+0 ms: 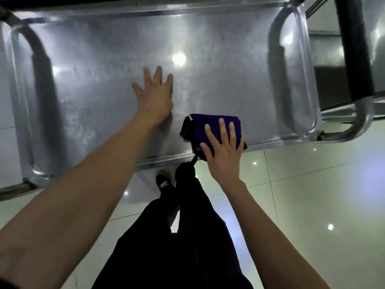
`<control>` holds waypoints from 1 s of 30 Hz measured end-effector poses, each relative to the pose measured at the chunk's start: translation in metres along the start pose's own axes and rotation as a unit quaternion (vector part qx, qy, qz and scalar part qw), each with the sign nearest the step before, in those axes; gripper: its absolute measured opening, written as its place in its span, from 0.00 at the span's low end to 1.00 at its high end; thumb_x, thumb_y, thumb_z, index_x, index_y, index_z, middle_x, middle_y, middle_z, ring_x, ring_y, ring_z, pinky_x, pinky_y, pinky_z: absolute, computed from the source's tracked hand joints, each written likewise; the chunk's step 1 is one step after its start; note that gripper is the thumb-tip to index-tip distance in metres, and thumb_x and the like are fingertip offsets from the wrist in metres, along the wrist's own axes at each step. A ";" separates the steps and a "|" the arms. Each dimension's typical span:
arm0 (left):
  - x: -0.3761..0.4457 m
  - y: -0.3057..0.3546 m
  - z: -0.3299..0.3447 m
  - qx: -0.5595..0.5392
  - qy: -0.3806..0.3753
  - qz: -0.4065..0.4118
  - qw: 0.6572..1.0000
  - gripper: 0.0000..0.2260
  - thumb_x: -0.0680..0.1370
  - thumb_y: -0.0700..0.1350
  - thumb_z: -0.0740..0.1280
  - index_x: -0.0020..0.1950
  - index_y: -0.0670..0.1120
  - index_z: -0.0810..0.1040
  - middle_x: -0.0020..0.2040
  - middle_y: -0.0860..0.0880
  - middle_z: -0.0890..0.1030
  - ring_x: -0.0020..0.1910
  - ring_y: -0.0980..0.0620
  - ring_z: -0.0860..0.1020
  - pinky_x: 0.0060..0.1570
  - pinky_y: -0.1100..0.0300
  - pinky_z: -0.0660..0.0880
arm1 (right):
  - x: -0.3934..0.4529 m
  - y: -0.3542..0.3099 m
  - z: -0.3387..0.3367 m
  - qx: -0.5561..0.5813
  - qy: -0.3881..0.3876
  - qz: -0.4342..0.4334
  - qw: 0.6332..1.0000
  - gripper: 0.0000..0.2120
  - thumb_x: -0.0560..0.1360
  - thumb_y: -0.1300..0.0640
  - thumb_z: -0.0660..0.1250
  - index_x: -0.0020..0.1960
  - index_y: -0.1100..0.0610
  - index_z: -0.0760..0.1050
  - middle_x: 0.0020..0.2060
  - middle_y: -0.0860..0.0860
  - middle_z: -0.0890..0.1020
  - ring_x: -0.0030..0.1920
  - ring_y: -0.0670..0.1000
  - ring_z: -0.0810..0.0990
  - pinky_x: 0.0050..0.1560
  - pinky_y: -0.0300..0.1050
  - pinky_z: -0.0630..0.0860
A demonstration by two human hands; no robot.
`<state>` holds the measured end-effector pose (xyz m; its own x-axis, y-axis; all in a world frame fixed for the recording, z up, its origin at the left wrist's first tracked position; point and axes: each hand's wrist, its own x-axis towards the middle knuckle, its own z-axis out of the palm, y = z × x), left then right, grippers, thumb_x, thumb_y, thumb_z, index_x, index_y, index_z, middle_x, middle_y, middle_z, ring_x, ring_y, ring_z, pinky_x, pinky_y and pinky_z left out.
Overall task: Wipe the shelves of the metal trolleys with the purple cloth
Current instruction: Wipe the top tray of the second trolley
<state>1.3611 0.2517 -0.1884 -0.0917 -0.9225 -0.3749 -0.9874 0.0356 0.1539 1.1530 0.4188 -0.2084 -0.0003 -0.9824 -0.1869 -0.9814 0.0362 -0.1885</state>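
Observation:
I look straight down on the top shelf of a metal trolley [104, 69], shiny and streaked. A folded purple cloth [200, 127] lies at the shelf's near edge, right of centre. My right hand [221, 151] presses flat on the cloth with straight, spread fingers. My left hand [155, 94] rests palm down on the bare shelf, fingers spread, a little left of and beyond the cloth. Part of the cloth hangs over the near rim.
Rounded tube handles stand at the trolley's left end [23, 101] and right end [300, 80]. A second metal trolley [341, 44] with a black-padded handle [354, 49] stands at the right. My dark trousers and a shoe [164, 182] are below, on glossy pale floor tiles [312, 195].

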 end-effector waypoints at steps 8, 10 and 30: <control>0.005 0.050 -0.006 0.027 0.002 0.078 0.997 0.21 0.83 0.51 0.59 0.75 0.48 0.66 0.78 0.47 0.60 0.78 0.41 0.53 0.65 0.27 0.62 | -0.006 -0.008 0.008 -0.026 0.020 0.043 0.999 0.26 0.84 0.38 0.46 0.80 0.45 0.58 0.81 0.53 0.56 0.81 0.58 0.48 0.73 0.74 0.51; 0.005 0.050 -0.006 0.027 0.004 0.076 0.997 0.20 0.83 0.52 0.59 0.74 0.48 0.67 0.77 0.47 0.61 0.78 0.42 0.55 0.65 0.28 0.62 | 0.002 -0.011 0.011 -0.036 0.019 0.054 0.998 0.27 0.85 0.38 0.43 0.82 0.45 0.52 0.81 0.53 0.54 0.81 0.59 0.46 0.73 0.75 0.50; 0.023 0.067 -0.004 -0.051 0.027 -0.014 0.998 0.14 0.77 0.53 0.66 0.58 0.50 0.84 0.74 0.46 0.71 0.77 0.42 0.61 0.66 0.27 0.60 | 0.324 0.023 -0.048 0.025 0.008 -0.005 1.000 0.27 0.83 0.37 0.44 0.81 0.41 0.50 0.82 0.51 0.50 0.81 0.58 0.43 0.73 0.75 0.44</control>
<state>1.2934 0.2312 -0.1834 -0.0539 -0.9418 -0.3319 -0.9712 -0.0278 0.2365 1.1207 0.0929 -0.2271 0.0068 -0.9856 -0.1690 -0.9704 0.0343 -0.2391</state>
